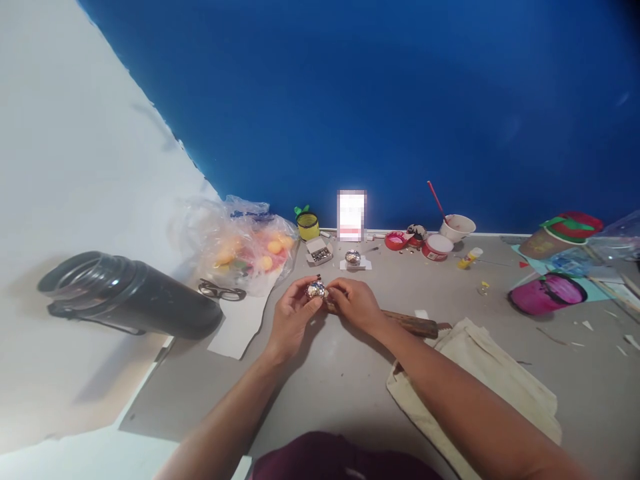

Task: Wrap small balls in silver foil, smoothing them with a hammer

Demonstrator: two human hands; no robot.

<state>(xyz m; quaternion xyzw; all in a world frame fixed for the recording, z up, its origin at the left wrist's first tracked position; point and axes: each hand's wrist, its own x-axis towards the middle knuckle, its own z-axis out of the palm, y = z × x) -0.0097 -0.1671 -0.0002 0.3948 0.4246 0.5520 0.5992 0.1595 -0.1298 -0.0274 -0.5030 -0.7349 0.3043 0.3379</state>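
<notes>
Silver ball (316, 289): held above the bench (320, 400), mid-scene, between the curled fingers of the left hand (293, 313). Right hand (356, 301): fingers bent together at its right side; grip contents cannot be determined. Work appears unfinished. Beyond: second ball (353, 257), set down; left of that, box (314, 244).

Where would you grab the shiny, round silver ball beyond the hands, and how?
Probably pinch the shiny, round silver ball across its left and right sides, from above: those curves look free, a white piece lies beneath and a bright rectangular screen stands behind.
</notes>
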